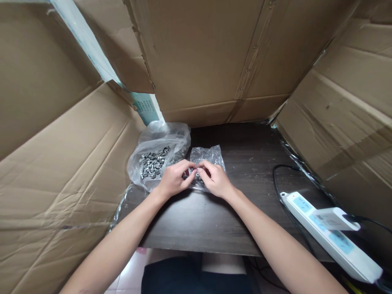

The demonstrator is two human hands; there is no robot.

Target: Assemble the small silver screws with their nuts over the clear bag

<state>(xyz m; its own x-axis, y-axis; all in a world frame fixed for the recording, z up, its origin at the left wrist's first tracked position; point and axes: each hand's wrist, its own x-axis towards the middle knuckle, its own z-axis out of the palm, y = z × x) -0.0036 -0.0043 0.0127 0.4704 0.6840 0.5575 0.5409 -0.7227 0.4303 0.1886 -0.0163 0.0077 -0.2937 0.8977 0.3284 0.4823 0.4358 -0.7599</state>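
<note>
Both hands meet over a small clear plastic bag [208,154] that lies on the dark table. My left hand [177,177] has its thumb and forefinger pinched together at the tips, on something too small to make out. Right beside it, my right hand [215,179] is closed in a similar pinch, its fingertips nearly touching the left ones. Small metal pieces [198,175] show in the bag under the fingertips. Just left of my left hand sits a larger open plastic bag [134,165] holding several metal screws or bolts [153,162].
Cardboard walls [202,61] surround the dark wooden table [202,220] at the back and both sides. A white power strip [333,241] with a plugged-in adapter [332,219] lies on the right. A black cable [275,183] curves beside it. The table's front edge is near my lap.
</note>
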